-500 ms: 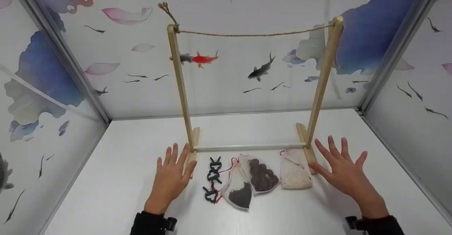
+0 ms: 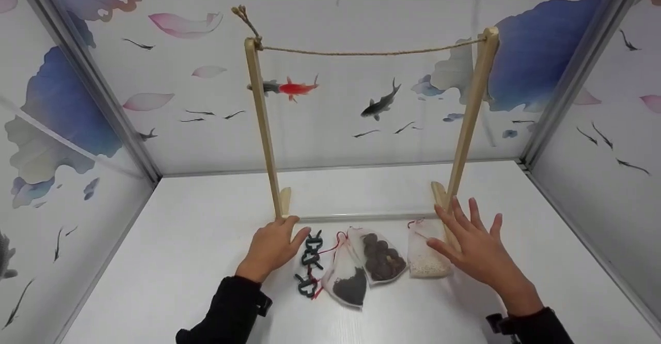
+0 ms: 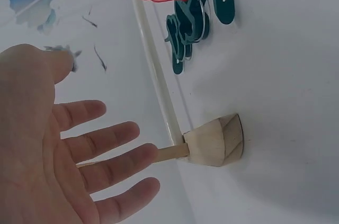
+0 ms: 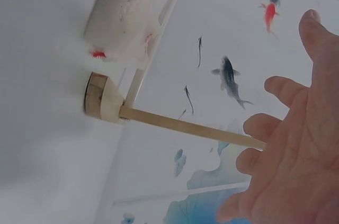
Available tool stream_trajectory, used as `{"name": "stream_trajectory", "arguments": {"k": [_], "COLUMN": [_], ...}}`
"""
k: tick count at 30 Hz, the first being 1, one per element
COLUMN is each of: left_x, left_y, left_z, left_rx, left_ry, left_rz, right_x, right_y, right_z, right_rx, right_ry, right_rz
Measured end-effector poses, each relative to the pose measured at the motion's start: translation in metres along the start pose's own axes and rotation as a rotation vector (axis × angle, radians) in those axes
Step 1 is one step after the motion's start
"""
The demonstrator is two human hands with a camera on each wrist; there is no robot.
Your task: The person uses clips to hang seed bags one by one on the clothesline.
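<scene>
A wooden stand has a left post (image 2: pixel 263 127), a right post (image 2: pixel 469 111), a sagging twine (image 2: pixel 356 53) between their tops and a white rod (image 2: pixel 361 216) low down. My left hand (image 2: pixel 271 246) is over the left foot, its fingers near the post's base. In the left wrist view its fingers (image 3: pixel 100 139) are spread, with nothing gripped. My right hand (image 2: pixel 477 248) hovers by the right post, fingers spread and holding nothing; its thumb overlaps a pouch of pale grains (image 2: pixel 428 265). In the right wrist view the right foot (image 4: pixel 103 97) stands apart from the palm.
Between the hands lie dark green clips (image 2: pixel 312 253) with red string, a pouch of black grains (image 2: pixel 351 287) and a pouch of brown balls (image 2: pixel 383 259). Printed walls (image 2: pixel 330 137) with metal corner profiles enclose the white table (image 2: pixel 155 271).
My left hand has moved right and now covers the left foot, with its fingers less spread out in view. My right hand has moved left, nearer the right post and the pale-grain pouch.
</scene>
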State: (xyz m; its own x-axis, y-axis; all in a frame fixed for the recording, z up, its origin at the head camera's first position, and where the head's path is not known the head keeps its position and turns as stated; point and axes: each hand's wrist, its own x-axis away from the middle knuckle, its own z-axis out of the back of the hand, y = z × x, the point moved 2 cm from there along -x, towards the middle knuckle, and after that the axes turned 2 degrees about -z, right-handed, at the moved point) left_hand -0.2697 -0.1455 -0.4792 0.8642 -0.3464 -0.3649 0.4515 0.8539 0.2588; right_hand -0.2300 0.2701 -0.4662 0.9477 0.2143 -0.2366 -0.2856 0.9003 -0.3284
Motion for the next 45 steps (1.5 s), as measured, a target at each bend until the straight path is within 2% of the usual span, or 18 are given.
{"name": "stream_trajectory", "arguments": {"k": [4,9,11,15,20,25,29,35,40,43,45], "left_x": [-0.01,-0.019,-0.021,-0.023,-0.024,-0.025,-0.026,-0.026,-0.03,-0.032,-0.033], "left_y": [-0.002,-0.007,-0.009,-0.012,-0.014,-0.016,-0.016,-0.013,-0.008,-0.006,-0.005], "left_z": [-0.004,-0.011,-0.016,-0.026,-0.036,-0.043,-0.044,-0.04,-0.036,-0.034,-0.033], "left_rx": [-0.017,-0.086,-0.125,-0.196,-0.227,-0.228,-0.202,-0.199,-0.209,-0.261,-0.305], "left_ry": [-0.038,-0.097,-0.09,-0.026,-0.014,-0.023,-0.02,-0.027,-0.122,-0.199,-0.227], "left_rz": [-0.061,-0.176,-0.235,-0.335,-0.334,-0.318,-0.31,-0.324,-0.378,-0.408,-0.421], "right_x": [-0.005,-0.007,-0.007,-0.009,-0.011,-0.009,-0.007,-0.006,-0.006,-0.006,-0.005], "right_y": [-0.009,-0.018,-0.021,-0.026,-0.028,-0.029,-0.029,-0.028,-0.027,-0.027,-0.027], "right_z": [-0.009,-0.019,-0.021,-0.027,-0.036,-0.042,-0.045,-0.046,-0.046,-0.045,-0.044], "right_rx": [-0.031,-0.063,-0.06,-0.054,-0.052,-0.066,-0.077,-0.095,-0.106,-0.122,-0.132], "right_ry": [0.007,-0.004,-0.007,-0.008,-0.019,-0.085,-0.137,-0.159,-0.177,-0.188,-0.193], "right_rz": [0.027,0.038,0.045,0.063,0.072,0.06,0.048,0.046,0.046,0.042,0.038]}}
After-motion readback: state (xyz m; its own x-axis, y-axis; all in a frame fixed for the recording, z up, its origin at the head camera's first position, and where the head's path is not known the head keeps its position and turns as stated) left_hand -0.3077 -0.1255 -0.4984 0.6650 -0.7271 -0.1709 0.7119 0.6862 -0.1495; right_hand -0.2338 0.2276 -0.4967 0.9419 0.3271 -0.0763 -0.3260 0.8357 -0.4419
